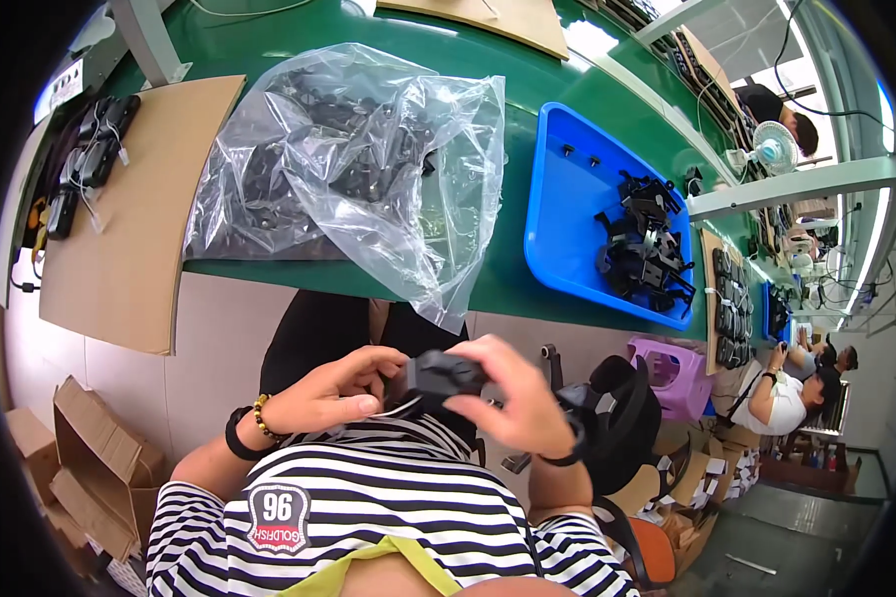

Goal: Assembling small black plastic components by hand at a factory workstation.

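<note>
A dark, blocky black plastic part (442, 376) is held above my lap by my right hand (515, 394), its thumb and fingers closed on the right end. My left hand (336, 390) is beside the part's left end, with fingers curled and thumb bent in. Whether those fingers grip the part or something small is hidden. Beyond my hands, a clear plastic bag (458, 214) full of small black pieces lies on the green table (512, 284). To its right is a blue tray (559, 214) with a heap of black plastic brackets (652, 249) and two small loose pieces.
A cardboard sheet (134, 229) on the left overhangs the table edge, with black devices and cables (92, 149) on it. Open cartons (99, 438) stand at lower left. A purple stool (672, 383) and a black chair (622, 418) are at right. Co-workers sit farther along.
</note>
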{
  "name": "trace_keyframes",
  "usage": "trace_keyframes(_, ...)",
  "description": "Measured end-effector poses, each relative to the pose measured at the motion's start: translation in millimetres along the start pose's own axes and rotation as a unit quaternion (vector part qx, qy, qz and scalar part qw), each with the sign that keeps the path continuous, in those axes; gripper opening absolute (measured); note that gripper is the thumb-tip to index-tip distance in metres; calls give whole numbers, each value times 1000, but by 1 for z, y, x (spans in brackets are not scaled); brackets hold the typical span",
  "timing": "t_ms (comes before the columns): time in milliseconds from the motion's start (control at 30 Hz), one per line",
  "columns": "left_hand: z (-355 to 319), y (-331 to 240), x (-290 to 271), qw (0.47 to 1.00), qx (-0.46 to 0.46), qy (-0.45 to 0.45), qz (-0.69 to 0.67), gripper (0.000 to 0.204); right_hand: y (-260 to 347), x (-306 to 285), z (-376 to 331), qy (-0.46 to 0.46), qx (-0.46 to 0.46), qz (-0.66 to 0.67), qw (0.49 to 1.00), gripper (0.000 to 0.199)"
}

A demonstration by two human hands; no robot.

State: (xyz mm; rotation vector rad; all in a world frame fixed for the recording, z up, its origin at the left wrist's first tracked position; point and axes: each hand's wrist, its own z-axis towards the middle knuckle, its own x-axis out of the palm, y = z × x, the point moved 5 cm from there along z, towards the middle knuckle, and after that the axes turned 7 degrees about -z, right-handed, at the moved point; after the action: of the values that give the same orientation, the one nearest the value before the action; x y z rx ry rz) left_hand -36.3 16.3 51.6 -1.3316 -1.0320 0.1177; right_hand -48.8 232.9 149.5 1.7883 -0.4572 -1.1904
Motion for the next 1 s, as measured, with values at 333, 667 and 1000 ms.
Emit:
trace_keyframes(333, -42, -47, 2, 998, 39, 21, 35, 51, -40, -221, 249, -237, 2, -39, 971, 45)
trace_keyframes(667, -176, -156, -80, 912, 111, -336, 209, 33, -192, -311, 355, -287, 81, -260, 919, 39)
trace_keyframes(1000, -194, -279, -230, 410, 135, -534, 727, 43, -39, -196, 258, -106, -77, -277, 952, 31)
